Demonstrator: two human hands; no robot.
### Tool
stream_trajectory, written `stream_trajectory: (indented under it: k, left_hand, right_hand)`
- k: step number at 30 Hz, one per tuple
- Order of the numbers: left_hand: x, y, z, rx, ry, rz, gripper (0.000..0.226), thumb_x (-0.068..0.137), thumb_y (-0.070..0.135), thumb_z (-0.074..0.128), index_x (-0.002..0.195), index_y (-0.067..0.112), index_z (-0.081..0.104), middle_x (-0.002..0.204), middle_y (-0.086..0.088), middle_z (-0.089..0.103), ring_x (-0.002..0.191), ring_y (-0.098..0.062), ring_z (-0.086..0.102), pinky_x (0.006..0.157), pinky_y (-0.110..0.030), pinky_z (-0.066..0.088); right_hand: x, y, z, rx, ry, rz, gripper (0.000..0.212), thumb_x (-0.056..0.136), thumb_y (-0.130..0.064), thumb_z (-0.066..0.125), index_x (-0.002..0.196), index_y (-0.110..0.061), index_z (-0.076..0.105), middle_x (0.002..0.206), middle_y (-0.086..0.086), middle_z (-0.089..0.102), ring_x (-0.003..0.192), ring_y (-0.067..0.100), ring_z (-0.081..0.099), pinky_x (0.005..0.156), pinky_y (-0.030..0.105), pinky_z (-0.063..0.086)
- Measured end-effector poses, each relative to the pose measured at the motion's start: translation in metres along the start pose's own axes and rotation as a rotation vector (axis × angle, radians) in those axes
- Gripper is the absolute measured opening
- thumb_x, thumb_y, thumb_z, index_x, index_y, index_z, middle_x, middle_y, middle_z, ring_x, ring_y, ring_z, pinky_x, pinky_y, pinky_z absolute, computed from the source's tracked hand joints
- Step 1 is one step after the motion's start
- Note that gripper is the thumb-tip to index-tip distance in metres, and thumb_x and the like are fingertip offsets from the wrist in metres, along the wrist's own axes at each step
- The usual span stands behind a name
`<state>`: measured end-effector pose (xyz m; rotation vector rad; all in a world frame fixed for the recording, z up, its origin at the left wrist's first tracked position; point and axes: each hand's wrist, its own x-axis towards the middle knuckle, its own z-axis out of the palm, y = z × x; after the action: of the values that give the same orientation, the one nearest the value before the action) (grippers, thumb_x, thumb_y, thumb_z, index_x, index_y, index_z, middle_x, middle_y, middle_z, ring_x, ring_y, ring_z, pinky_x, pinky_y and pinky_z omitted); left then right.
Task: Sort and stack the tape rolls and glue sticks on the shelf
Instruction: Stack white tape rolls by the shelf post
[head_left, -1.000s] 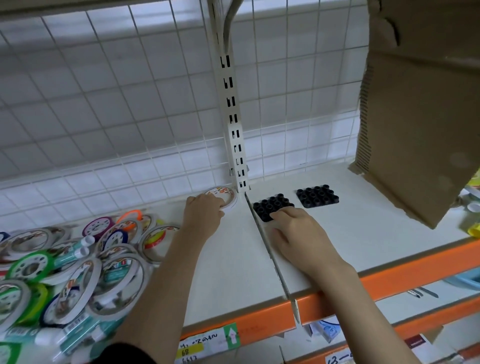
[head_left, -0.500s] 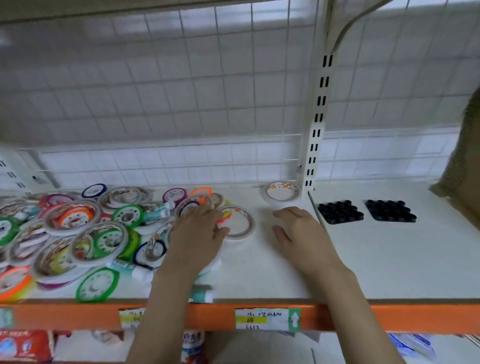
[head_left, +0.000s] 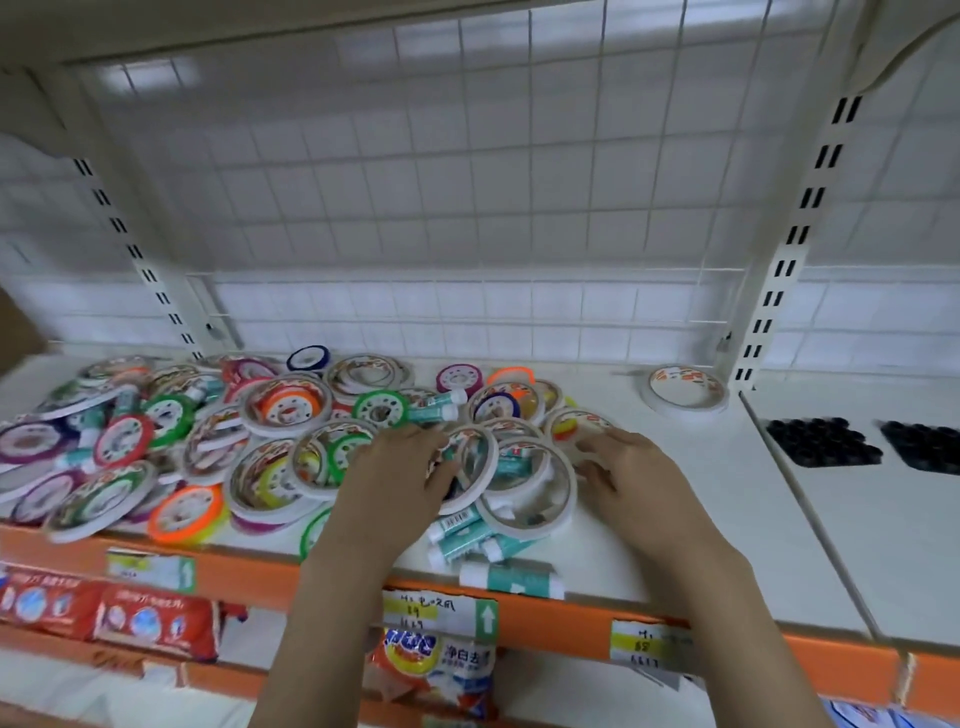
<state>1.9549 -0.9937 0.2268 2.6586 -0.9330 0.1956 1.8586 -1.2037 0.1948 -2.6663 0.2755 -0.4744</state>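
A jumbled heap of tape rolls in white, green, orange, purple and pink covers the left and middle of the white shelf. Teal-and-white glue sticks lie among them and near the front edge. One white tape roll sits alone at the back right by the upright. My left hand rests on the right end of the heap, fingers on a white roll. My right hand lies beside it, fingertips touching a white roll. I cannot tell whether either hand grips anything.
Two black studded pads lie on the neighbouring shelf board to the right. An orange front rail carries paper price labels. Packets fill the shelf below. A wire grid backs the shelf, with slotted uprights at both sides.
The view has swung left from the black pads to the tape heap. Both hands moved left; the left left the lone roll at the back, the right came off the pads onto the heap.
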Motion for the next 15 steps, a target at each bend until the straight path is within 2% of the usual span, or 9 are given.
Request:
stream_trajectory:
  k: [3, 5, 7, 9, 11, 15]
  left_hand:
    - [0.005, 0.002, 0.002, -0.032, 0.002, 0.053, 0.021, 0.095, 0.033, 0.047, 0.098, 0.017, 0.060, 0.083, 0.005, 0.054, 0.078, -0.016, 0.052, 0.069, -0.031, 0.043]
    - [0.010, 0.007, 0.003, -0.057, 0.001, 0.087, 0.018, 0.095, 0.033, 0.047, 0.087, 0.018, 0.054, 0.074, 0.007, 0.049, 0.072, -0.016, 0.048, 0.064, -0.030, 0.037]
    - [0.014, 0.012, 0.006, -0.065, -0.010, 0.110, 0.018, 0.095, 0.033, 0.047, 0.092, 0.018, 0.057, 0.081, 0.004, 0.054, 0.079, -0.017, 0.052, 0.066, -0.029, 0.038]
    - [0.019, 0.018, 0.008, -0.086, -0.012, 0.125, 0.025, 0.095, 0.034, 0.047, 0.110, 0.019, 0.059, 0.101, 0.001, 0.058, 0.096, -0.018, 0.053, 0.078, -0.029, 0.042]
    - [0.023, 0.024, 0.009, -0.101, -0.020, 0.134, 0.035, 0.095, 0.035, 0.047, 0.126, 0.019, 0.054, 0.118, 0.001, 0.054, 0.109, -0.018, 0.049, 0.091, -0.030, 0.042]
    - [0.032, 0.034, 0.013, -0.110, -0.031, 0.168, 0.034, 0.095, 0.033, 0.049, 0.125, 0.019, 0.054, 0.121, 0.003, 0.052, 0.108, -0.017, 0.048, 0.092, -0.032, 0.042]
  right_hand:
    - [-0.003, 0.004, 0.001, -0.058, -0.034, 0.053, 0.028, 0.092, -0.018, 0.051, 0.117, -0.012, 0.062, 0.121, 0.006, 0.059, 0.112, 0.026, 0.051, 0.086, 0.030, 0.042]
    - [-0.006, 0.006, 0.001, -0.091, -0.060, 0.068, 0.028, 0.092, -0.022, 0.050, 0.115, -0.013, 0.062, 0.120, 0.005, 0.060, 0.111, 0.024, 0.052, 0.085, 0.029, 0.042]
    - [-0.010, 0.008, 0.002, -0.102, -0.074, 0.075, 0.027, 0.091, -0.021, 0.051, 0.113, -0.013, 0.064, 0.116, 0.005, 0.062, 0.110, 0.024, 0.052, 0.085, 0.029, 0.043]
    - [-0.013, 0.011, 0.002, -0.092, -0.059, 0.082, 0.025, 0.088, -0.016, 0.053, 0.109, -0.013, 0.066, 0.111, 0.005, 0.063, 0.109, 0.025, 0.053, 0.085, 0.030, 0.044]
    - [-0.015, 0.012, 0.000, -0.099, -0.035, 0.096, 0.023, 0.088, -0.014, 0.054, 0.106, -0.012, 0.067, 0.106, 0.006, 0.063, 0.106, 0.025, 0.054, 0.081, 0.030, 0.043]
    - [-0.019, 0.016, -0.008, -0.090, 0.041, 0.136, 0.022, 0.087, -0.013, 0.054, 0.105, -0.012, 0.066, 0.102, 0.008, 0.064, 0.099, 0.027, 0.056, 0.076, 0.032, 0.044]
